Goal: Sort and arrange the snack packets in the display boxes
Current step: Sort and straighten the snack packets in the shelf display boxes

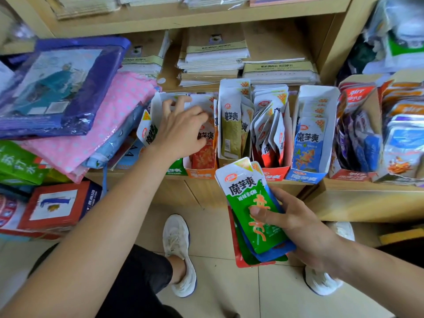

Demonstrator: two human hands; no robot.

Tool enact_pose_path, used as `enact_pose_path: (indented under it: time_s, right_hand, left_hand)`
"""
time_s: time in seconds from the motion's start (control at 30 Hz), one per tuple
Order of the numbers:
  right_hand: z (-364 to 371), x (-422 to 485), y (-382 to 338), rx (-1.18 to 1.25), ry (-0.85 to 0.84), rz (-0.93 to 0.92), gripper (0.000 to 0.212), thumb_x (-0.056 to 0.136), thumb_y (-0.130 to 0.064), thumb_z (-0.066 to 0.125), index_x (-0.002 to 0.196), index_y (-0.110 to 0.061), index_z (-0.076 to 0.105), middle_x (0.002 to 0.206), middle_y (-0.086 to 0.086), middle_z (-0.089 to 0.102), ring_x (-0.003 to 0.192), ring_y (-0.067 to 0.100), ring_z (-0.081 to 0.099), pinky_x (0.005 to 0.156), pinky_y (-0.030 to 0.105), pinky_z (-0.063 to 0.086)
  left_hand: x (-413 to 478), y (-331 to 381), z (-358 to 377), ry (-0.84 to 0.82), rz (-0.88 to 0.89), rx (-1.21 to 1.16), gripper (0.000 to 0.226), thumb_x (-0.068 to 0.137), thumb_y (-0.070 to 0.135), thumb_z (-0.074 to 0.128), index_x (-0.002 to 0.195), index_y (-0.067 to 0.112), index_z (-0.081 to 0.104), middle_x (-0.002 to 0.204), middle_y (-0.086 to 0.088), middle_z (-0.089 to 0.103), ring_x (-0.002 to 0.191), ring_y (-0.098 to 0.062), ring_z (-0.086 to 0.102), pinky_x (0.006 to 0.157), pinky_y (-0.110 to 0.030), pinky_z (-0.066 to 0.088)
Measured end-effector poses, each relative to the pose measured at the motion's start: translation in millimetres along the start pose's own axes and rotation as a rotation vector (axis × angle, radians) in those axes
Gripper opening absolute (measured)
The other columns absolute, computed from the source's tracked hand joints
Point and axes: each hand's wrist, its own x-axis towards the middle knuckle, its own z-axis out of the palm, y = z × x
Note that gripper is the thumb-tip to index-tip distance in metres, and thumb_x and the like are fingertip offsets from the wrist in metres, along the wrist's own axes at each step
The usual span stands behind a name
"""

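Above the orange display box (201, 173) on the wooden shelf (367, 188), the left hand (181, 127) reaches in with fingers spread over the upright packets. Below and right of that box, the right hand (300, 228) pinches a fanned stack of snack packets (250, 210), a green one on top, with the thumb across it.

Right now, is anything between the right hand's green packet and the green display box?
Yes: the left hand reaches across the green display box, covering its opening. The green packet, held by the right hand, has otherwise open air.
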Motion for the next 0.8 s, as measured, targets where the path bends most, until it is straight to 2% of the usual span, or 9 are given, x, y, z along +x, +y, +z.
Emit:
enact_pose_path:
  time_s: [0.1, 0.2, 0.33, 0.43, 0.5, 0.53, 0.6, 0.73, 0.8]
  right_hand:
    - [0.4, 0.6, -0.3, -0.007, 0.002, 0.007, 0.045, 0.084, -0.008, 0.073, 0.127, -0.012, 0.059, 0.115, 0.016, 0.073, 0.103, 0.039, 0.071, 0.084, 0.047, 0.058]
    - [1.3, 1.5, -1.4, -0.016, 0.004, 0.009, 0.045, 0.084, -0.008, 0.073, 0.126, -0.012, 0.059, 0.114, 0.016, 0.073, 0.102, 0.038, 0.071, 0.080, 0.044, 0.059]
    - [2.7, 3.0, -2.4, -0.020, 0.010, 0.000, 0.042, 0.085, -0.008, 0.072, 0.125, -0.011, 0.061, 0.114, 0.016, 0.073, 0.102, 0.038, 0.071, 0.077, 0.041, 0.060]
    - [3.3, 4.5, -2.5, -0.020, 0.025, -0.009, 0.040, 0.084, -0.009, 0.073, 0.123, -0.012, 0.063, 0.114, 0.016, 0.073, 0.102, 0.038, 0.071, 0.078, 0.041, 0.060]
    - [3.6, 5.6, -2.9, -0.022, 0.036, -0.016, 0.040, 0.084, -0.009, 0.073, 0.123, -0.013, 0.063, 0.114, 0.015, 0.073, 0.102, 0.037, 0.071, 0.081, 0.043, 0.059]
    - [3.9, 6.1, -3.0, -0.020, 0.042, -0.019, 0.040, 0.084, -0.009, 0.073, 0.122, -0.014, 0.063, 0.114, 0.015, 0.073, 0.102, 0.037, 0.071, 0.082, 0.044, 0.058]
    - [4.5, 7.5, -2.6, -0.014, 0.054, -0.022, 0.040, 0.083, -0.010, 0.074, 0.122, -0.014, 0.064, 0.114, 0.014, 0.073, 0.102, 0.037, 0.072, 0.083, 0.045, 0.057]
    - [7.7, 9.5, -1.5, -0.022, 0.078, -0.028, 0.040, 0.082, -0.011, 0.075, 0.121, -0.014, 0.064, 0.113, 0.014, 0.074, 0.100, 0.037, 0.072, 0.083, 0.047, 0.057]
    - [9.5, 9.7, -1.8, -0.027, 0.089, -0.034, 0.039, 0.083, -0.011, 0.075, 0.121, -0.014, 0.064, 0.112, 0.013, 0.074, 0.099, 0.037, 0.072, 0.084, 0.047, 0.057]
  left_hand:
    - [2.0, -1.4, 0.4, -0.017, -0.028, -0.023, 0.026, 0.081, 0.035, 0.072, 0.101, 0.019, 0.065, 0.116, 0.003, 0.061, 0.138, -0.031, 0.033, 0.099, -0.050, 0.025]
    - [1.9, -7.1, 1.0, -0.003, -0.017, -0.090, 0.017, 0.082, 0.032, 0.077, 0.096, 0.021, 0.075, 0.110, 0.005, 0.060, 0.133, -0.029, 0.036, 0.097, -0.047, 0.022]
    - [-6.0, -17.7, -3.2, 0.100, 0.043, -0.194, 0.003, 0.082, 0.031, 0.079, 0.083, 0.029, 0.077, 0.102, 0.014, 0.066, 0.126, -0.024, 0.045, 0.092, -0.042, 0.019]
    - [-12.0, -32.5, -9.6, 0.092, 0.138, -0.381, 0.002, 0.082, 0.029, 0.079, 0.083, 0.028, 0.079, 0.094, 0.012, 0.070, 0.109, -0.024, 0.057, 0.088, -0.044, 0.033]
    - [-17.5, -41.3, -18.0, 0.090, 0.182, -0.504, 0.005, 0.081, 0.024, 0.080, 0.086, 0.023, 0.081, 0.096, 0.008, 0.073, 0.104, -0.023, 0.061, 0.091, -0.043, 0.044]
    - [-21.9, -43.8, -23.6, 0.094, 0.183, -0.528, 0.007, 0.081, 0.020, 0.081, 0.087, 0.022, 0.082, 0.100, 0.007, 0.074, 0.108, -0.022, 0.060, 0.096, -0.038, 0.044]
    - [-33.3, -46.1, -35.3, 0.100, 0.170, -0.505, 0.012, 0.080, 0.015, 0.082, 0.088, 0.023, 0.082, 0.105, 0.010, 0.074, 0.118, -0.021, 0.056, 0.101, -0.027, 0.033]
    - [-54.2, -48.6, -46.9, 0.064, 0.137, -0.493, 0.021, 0.077, 0.017, 0.086, 0.086, 0.034, 0.080, 0.105, 0.019, 0.072, 0.124, -0.014, 0.051, 0.104, -0.029, 0.023]
    - [-60.9, -50.3, -47.6, 0.047, 0.136, -0.532, 0.022, 0.076, 0.015, 0.086, 0.087, 0.034, 0.079, 0.103, 0.021, 0.072, 0.122, -0.011, 0.052, 0.106, -0.018, 0.020]
